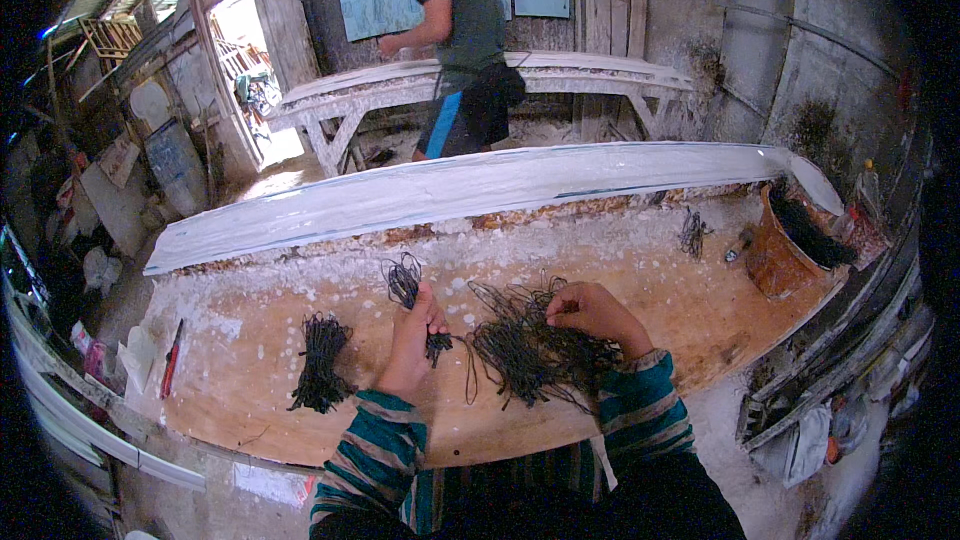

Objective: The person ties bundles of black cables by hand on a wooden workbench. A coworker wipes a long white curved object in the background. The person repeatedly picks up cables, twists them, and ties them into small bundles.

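My left hand [412,335] is closed round a slim bundle of dark cord [404,288], its long axis running from eleven to five o'clock. The loose cord pile [525,352] lies on the board [400,430] at three o'clock from that grip. My right hand [598,313] is nearer: the pile spreads from its curled fingertips toward seven o'clock. Whether they pinch a strand, I cannot tell.

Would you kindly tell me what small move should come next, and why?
Perhaps the right hand should draw a strand from the loose dark pile, since it is poised at that pile while the left hand grips a small bunch of dark loops.
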The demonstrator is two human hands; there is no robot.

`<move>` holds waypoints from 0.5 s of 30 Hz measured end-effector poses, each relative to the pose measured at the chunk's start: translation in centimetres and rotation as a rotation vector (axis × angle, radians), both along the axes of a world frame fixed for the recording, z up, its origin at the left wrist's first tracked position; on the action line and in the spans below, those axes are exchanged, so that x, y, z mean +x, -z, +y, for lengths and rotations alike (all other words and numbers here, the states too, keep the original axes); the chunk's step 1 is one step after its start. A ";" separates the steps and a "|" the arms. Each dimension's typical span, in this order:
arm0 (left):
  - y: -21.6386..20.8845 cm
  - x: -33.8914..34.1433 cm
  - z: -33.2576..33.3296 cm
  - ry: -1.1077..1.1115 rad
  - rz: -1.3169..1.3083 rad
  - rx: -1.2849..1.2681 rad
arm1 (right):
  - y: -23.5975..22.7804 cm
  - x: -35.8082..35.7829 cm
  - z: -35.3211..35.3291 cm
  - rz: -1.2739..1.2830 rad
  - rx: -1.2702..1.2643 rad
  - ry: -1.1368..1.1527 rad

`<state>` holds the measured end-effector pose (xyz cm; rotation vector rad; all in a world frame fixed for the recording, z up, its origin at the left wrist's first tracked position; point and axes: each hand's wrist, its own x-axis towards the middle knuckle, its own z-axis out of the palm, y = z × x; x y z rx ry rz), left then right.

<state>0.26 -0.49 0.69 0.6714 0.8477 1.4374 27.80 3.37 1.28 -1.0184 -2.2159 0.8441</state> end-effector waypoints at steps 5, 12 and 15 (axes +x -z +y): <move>0.0 0.4 -0.3 0.032 -0.011 0.020 | -1.4 -0.7 -0.5 0.231 0.046 0.300; 1.5 2.5 -0.7 0.089 -0.044 0.129 | -0.7 -2.9 -1.4 0.523 -0.088 0.280; 2.0 2.9 -1.0 0.108 0.059 0.200 | -0.9 -4.6 -2.7 0.402 -0.086 0.222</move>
